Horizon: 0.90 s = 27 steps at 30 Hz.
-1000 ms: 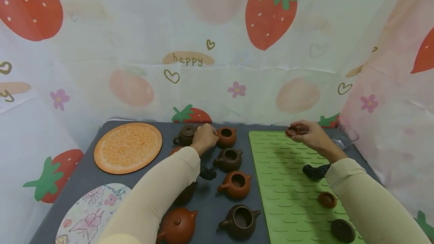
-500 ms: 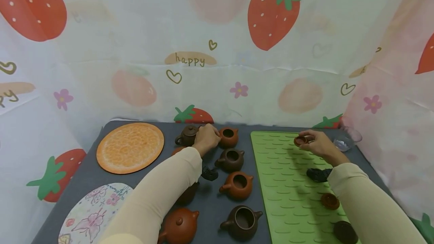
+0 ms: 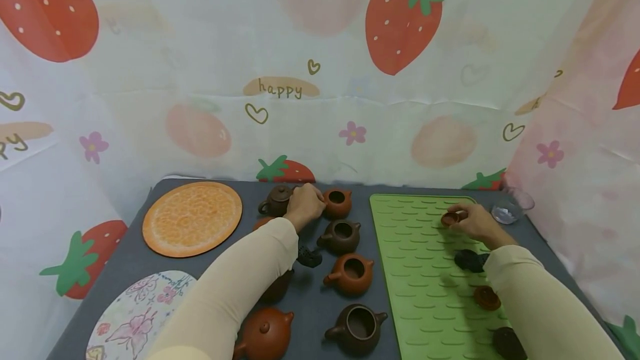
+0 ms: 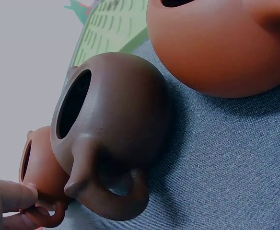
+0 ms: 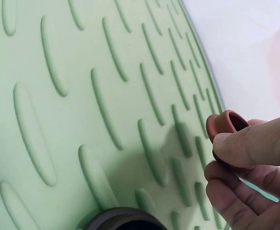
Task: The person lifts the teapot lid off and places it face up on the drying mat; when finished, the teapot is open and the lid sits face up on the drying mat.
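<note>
In the head view my left hand [image 3: 306,204] is at the far end of a row of lidless teapots. In the left wrist view its thumb and finger pinch the handle of a reddish-brown teapot [image 4: 44,165]. A dark brown lidless teapot [image 4: 116,110] stands beside that one. My right hand [image 3: 477,224] holds a small reddish-brown teapot lid [image 3: 450,219] over the far part of a green mat [image 3: 415,276]. The right wrist view shows the lid [image 5: 224,125] between thumb and fingers, with its hollow side partly visible.
Another reddish lid [image 3: 486,297] and a dark lid [image 3: 509,343] lie on the mat. Lidded teapots, such as an orange-brown one [image 3: 267,331], stand left of the lidless row. At left lie an orange disc [image 3: 192,219] and a flowered disc [image 3: 135,310]. A clear vessel [image 3: 507,210] is far right.
My right hand has brought the lid nearer and a little to the right, lower over the mat. The left hand stays at the far teapot.
</note>
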Tool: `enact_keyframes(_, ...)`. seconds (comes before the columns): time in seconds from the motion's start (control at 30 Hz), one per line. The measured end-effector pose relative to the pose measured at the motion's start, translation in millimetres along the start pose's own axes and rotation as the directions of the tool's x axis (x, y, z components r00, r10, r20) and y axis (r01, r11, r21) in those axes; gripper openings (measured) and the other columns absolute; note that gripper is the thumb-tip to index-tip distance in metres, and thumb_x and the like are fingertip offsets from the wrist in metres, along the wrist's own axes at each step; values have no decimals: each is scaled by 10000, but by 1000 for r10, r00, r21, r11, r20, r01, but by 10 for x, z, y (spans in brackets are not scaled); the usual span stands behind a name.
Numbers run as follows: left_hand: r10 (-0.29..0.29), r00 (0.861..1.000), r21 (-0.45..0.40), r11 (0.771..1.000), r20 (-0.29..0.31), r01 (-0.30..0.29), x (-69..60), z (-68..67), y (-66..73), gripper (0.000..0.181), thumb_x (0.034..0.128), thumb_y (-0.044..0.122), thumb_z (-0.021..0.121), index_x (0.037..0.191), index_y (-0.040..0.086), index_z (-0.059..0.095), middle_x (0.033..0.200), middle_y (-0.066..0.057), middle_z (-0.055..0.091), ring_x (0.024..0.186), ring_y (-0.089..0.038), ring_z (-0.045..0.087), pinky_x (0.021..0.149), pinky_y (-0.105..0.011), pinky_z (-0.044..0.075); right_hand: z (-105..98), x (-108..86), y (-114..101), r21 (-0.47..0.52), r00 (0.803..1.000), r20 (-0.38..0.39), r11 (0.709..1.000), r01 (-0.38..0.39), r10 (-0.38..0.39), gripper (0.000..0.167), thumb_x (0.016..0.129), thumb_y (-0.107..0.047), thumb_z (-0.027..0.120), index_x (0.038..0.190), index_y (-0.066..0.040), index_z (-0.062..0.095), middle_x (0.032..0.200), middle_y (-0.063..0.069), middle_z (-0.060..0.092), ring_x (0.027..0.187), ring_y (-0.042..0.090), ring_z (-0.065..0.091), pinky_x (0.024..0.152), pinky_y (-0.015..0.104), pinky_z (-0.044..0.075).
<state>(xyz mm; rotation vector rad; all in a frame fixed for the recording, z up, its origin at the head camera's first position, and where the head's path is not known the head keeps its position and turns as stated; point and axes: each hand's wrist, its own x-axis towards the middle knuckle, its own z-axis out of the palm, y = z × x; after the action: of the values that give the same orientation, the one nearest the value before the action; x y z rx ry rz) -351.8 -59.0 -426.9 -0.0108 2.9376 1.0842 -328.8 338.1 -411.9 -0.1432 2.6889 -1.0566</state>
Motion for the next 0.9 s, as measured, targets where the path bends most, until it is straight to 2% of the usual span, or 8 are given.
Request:
enact_keyframes(0.17,2,1000,-7,1000,4,-2,3,-11,3,109,901,151,684,947,103,770,922,-49,690,760,-221,624,657,-361,530,1,-14,28,-48,1000,-2,999,8,-8,491,878,-15,655,1308,141,476,1121,351,557,989,439,564,762,482,494)
enact_keyframes(0.5,6,1000,1,1000,11,-6,3,1,-9,108,906,161,681,954,109,763,941,-53,690,774,-220,628,667,-358,533,47,-10,123,-53,1000,-11,999,-5,5,479,854,18,647,1278,166,480,1089,352,574,976,424,569,704,407,492)
enact_keyframes(0.7,9,1000,-2,1000,13,-9,16,12,-19,95,906,171,689,939,113,758,935,-51,686,760,-212,624,654,-352,529,64,-1,157,-130,997,-61,990,-51,44,500,823,18,659,1285,130,501,1157,394,522,980,462,539,666,400,477)
enact_keyframes(0.9,-6,1000,5,1000,15,6,23,8,-17,89,904,172,692,925,123,763,931,-45,686,757,-209,620,654,-353,529,81,16,181,-132,993,-79,987,-95,85,498,836,12,649,1303,101,500,1189,396,474,1001,485,497,666,404,444)
